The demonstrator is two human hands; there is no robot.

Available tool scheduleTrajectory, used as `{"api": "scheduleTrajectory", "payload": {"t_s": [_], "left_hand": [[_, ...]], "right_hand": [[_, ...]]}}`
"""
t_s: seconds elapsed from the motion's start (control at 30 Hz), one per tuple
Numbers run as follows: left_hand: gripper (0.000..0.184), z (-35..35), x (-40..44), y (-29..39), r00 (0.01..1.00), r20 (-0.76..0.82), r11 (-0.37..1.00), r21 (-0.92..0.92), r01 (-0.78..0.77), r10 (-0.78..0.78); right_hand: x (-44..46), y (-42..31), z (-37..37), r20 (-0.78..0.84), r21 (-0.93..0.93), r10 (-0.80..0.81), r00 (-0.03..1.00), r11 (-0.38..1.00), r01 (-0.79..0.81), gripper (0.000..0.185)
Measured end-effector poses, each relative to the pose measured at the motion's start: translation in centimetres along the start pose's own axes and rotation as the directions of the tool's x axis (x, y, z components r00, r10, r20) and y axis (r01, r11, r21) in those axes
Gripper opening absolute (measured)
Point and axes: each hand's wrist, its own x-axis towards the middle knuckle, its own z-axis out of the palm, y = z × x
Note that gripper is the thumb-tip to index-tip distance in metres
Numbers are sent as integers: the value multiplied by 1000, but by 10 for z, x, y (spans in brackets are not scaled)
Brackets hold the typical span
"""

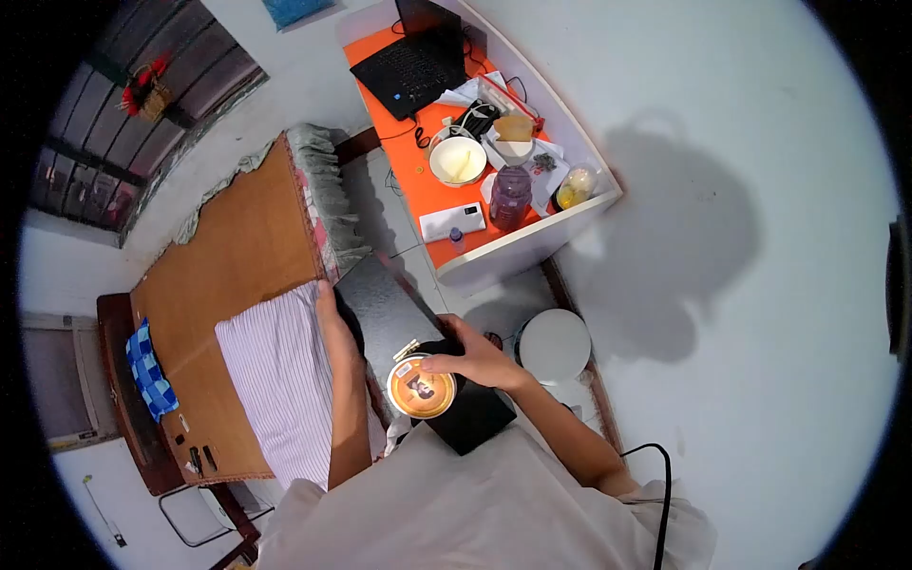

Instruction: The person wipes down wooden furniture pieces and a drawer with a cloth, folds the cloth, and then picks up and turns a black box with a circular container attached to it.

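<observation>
In front of my body is a dark grey flat panel (pixel 385 296), tilted, with black parts below it; its exact kind is unclear. My left hand (pixel 334 328) grips its left side, the fingers partly hidden. My right hand (pixel 475 353) holds its right edge, with the fingers behind and the thumb stretched over a round tub (pixel 422 391) with an orange, printed lid. Several short pale sticks (pixel 407 350) lie just above the tub. Below the right hand is a black flat piece (pixel 470 418).
To my left is a bed (pixel 228 218) with a striped cloth (pixel 275 342). An orange desk (pixel 404 171) ahead carries a laptop (pixel 413 76), a white bowl (pixel 458 160), a purple bottle (pixel 510 198) and a white phone (pixel 452 222). A round white stool (pixel 555 346) stands right.
</observation>
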Motion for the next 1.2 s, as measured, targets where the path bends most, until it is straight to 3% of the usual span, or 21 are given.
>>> {"api": "scheduleTrajectory", "payload": {"t_s": [0.17, 0.27, 0.33, 0.37, 0.43, 0.47, 0.5, 0.57, 0.63, 0.73, 0.8, 0.97, 1.03, 1.1, 1.2], "left_hand": [[69, 11, 6, 15, 998, -43, 998, -40, 48, -50], [69, 16, 10, 23, 972, 117, 968, -126, 216, -202], [67, 26, 4, 40, 916, 257, 922, -160, 354, -307], [66, 23, 13, 31, 927, 231, 933, -140, 332, -295], [51, 9, 30, 14, 860, 317, 852, -220, 476, -399], [48, 4, 37, 11, 853, 252, 840, -192, 508, -458], [48, -1, 48, 9, 847, 268, 836, -194, 514, -459], [57, -13, 68, 6, 741, 487, 774, -186, 606, -463], [51, -12, 81, 18, 744, 507, 782, -196, 591, -435], [42, -14, 98, 25, 613, 655, 649, -239, 722, -442], [43, -12, 104, 32, 609, 653, 675, -199, 711, -449], [49, -18, 114, 37, 557, 666, 685, -94, 722, -495], [51, -19, 119, 37, 612, 635, 748, -79, 659, -472], [52, -25, 119, 37, 565, 659, 682, -107, 723, -496], [52, -37, 123, 38, 582, 651, 673, -144, 726, -488]], "right_hand": [[26, -9, 3, -3, 42, -7, 1000, 999, 7, 104], [44, -13, 10, -35, 136, -15, 999, 991, 19, 102], [59, -17, 17, -152, 205, -5, 988, 978, 36, 98], [70, -16, 21, -177, 215, -8, 984, 975, 46, 98], [90, -19, 29, -263, 274, -49, 964, 954, 123, 94], [93, -26, 35, -312, 283, -51, 949, 948, 144, 92], [99, -30, 39, -326, 273, -51, 944, 951, 146, 92], [108, -34, 50, -380, 297, -81, 922, 933, 205, 93], [115, -46, 62, -402, 326, -56, 914, 924, 200, 94], [125, -47, 74, -476, 301, 18, 880, 943, 144, 102], [128, -48, 83, -527, 254, 68, 847, 964, 80, 109], [137, -43, 100, -585, 313, 56, 809, 936, 162, 110], [141, -46, 105, -591, 312, 61, 804, 937, 158, 109], [140, -50, 111, -586, 313, 81, 807, 940, 133, 108], [146, -59, 119, -562, 319, 110, 820, 943, 93, 101]]}}
